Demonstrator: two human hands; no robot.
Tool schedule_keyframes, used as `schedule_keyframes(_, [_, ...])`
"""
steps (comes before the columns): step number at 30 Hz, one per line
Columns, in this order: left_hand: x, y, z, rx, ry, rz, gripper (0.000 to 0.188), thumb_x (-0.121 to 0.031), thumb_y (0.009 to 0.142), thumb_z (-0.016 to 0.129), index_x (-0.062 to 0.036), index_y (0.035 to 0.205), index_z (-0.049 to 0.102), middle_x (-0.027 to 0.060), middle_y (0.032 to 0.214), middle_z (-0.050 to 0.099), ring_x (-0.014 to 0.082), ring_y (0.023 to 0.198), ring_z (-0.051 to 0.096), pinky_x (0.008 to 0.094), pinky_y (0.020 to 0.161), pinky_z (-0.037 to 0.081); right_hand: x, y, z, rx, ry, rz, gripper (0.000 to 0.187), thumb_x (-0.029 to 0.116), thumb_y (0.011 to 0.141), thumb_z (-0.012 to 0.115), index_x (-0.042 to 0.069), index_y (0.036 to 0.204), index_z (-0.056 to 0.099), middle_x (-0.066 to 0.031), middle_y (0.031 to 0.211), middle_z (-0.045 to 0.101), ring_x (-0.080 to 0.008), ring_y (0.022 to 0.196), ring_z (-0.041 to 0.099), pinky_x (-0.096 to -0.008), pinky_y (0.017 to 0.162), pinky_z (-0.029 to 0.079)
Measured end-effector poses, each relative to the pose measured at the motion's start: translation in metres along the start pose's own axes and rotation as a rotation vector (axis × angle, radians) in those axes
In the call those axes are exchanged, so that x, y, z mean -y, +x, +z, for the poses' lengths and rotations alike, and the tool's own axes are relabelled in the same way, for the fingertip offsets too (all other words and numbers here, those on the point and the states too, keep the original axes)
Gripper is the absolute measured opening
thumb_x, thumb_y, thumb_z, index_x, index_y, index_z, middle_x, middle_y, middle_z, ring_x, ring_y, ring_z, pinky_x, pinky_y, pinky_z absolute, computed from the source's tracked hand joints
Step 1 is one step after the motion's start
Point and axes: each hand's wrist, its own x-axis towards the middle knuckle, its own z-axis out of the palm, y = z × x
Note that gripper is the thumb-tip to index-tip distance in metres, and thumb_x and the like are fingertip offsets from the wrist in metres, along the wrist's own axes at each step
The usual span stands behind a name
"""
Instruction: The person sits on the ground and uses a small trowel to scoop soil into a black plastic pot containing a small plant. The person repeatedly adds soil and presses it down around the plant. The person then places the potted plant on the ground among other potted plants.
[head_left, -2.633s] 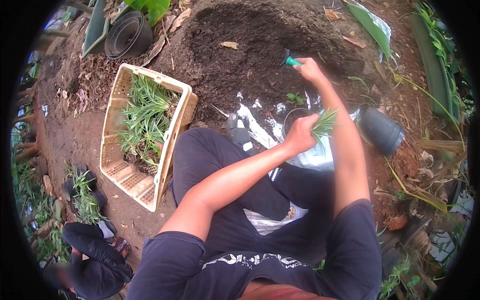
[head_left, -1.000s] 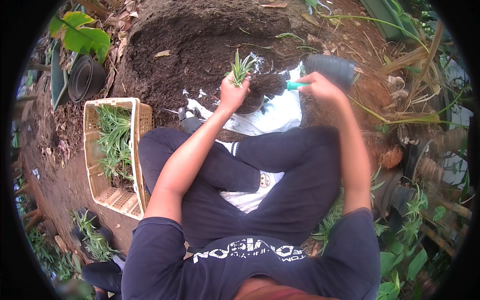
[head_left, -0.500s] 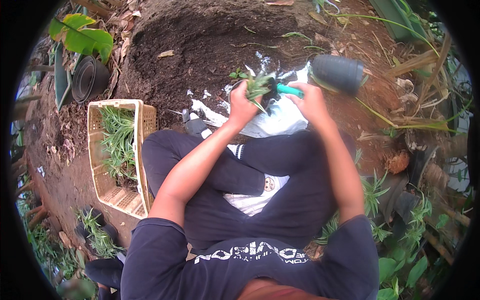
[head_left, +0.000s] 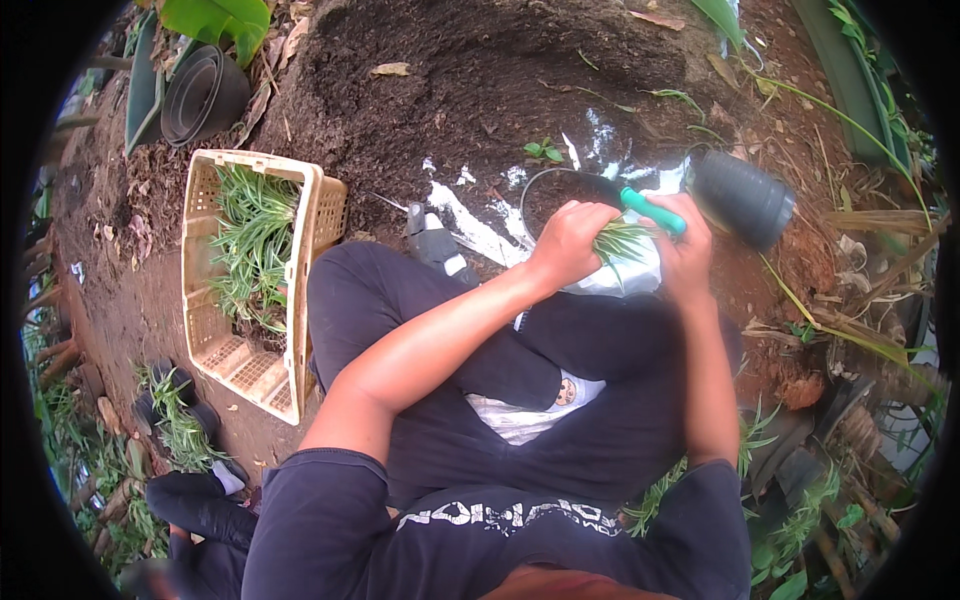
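Where the left grip (head_left: 574,246) ends, slender green leaves (head_left: 620,243) jut rightward.

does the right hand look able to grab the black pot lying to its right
Probably yes: the black pot lies close by and nothing seems to block the right hand. That hand holds a green-handled tool, though, so might need freeing first.
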Motion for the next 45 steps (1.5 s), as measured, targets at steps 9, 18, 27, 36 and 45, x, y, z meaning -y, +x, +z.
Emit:
schedule_keyframes(9, [-0.004,0.0,-0.003,0.023,0.021,0.053,0.037,0.008,0.067,0.068,-0.0011,0.103,0.067,0.0137,0.092,0.071,0.0344,0.088,0.069,0.0427,0.078,0.05,-0.002,0.013,-0.003,-0.003,0.068,0.036,0.021,0.007,0.094,0.075,-0.003,0.112,0.07,-0.0134,0.099,0.068,-0.0241,0.092,0.067,-0.0339,0.083,0.051])
schedule_keyframes(18, [-0.005,-0.002,-0.003,0.068,0.025,0.07,0.041,0.008,0.065,0.068,-0.0015,0.105,0.069,0.013,0.092,0.072,0.0337,0.087,0.069,0.0424,0.078,0.051,-0.02,0.023,-0.007,0.008,0.199,0.066,0.018,0.007,0.097,0.071,-0.003,0.112,0.069,-0.0117,0.103,0.069,-0.0221,0.096,0.066,-0.033,0.088,0.05])
schedule_keyframes(27, [-0.003,-0.003,-0.003,0.084,0.024,0.08,0.042,0.007,0.064,0.067,-0.0027,0.105,0.069,0.0123,0.091,0.072,0.032,0.087,0.069,0.0424,0.078,0.051,-0.017,0.032,-0.015,0.054,0.35,0.154,0.018,0.007,0.098,0.07,-0.002,0.114,0.069,-0.0087,0.11,0.066,-0.0185,0.102,0.063,-0.0315,0.092,0.048])
schedule_keyframes(36, [-0.002,-0.004,0.0,0.075,-0.005,0.054,0.042,0.006,0.065,0.069,-0.0037,0.105,0.069,0.0125,0.092,0.073,0.0337,0.087,0.07,0.0431,0.079,0.052,-0.006,0.038,-0.008,0.125,0.241,0.014,0.021,0.005,0.095,0.071,-0.001,0.116,0.069,-0.0101,0.109,0.066,-0.0221,0.103,0.063,-0.0337,0.093,0.047])
schedule_keyframes(45, [-0.003,-0.003,-0.001,0.065,0.001,0.055,0.04,0.006,0.065,0.07,-0.0038,0.103,0.068,0.0131,0.092,0.073,0.0344,0.086,0.07,0.0433,0.078,0.052,-0.009,0.035,-0.009,0.225,0.235,0.024,0.022,0.006,0.095,0.071,0.001,0.117,0.07,-0.01,0.107,0.066,-0.022,0.103,0.064,-0.0341,0.094,0.048])
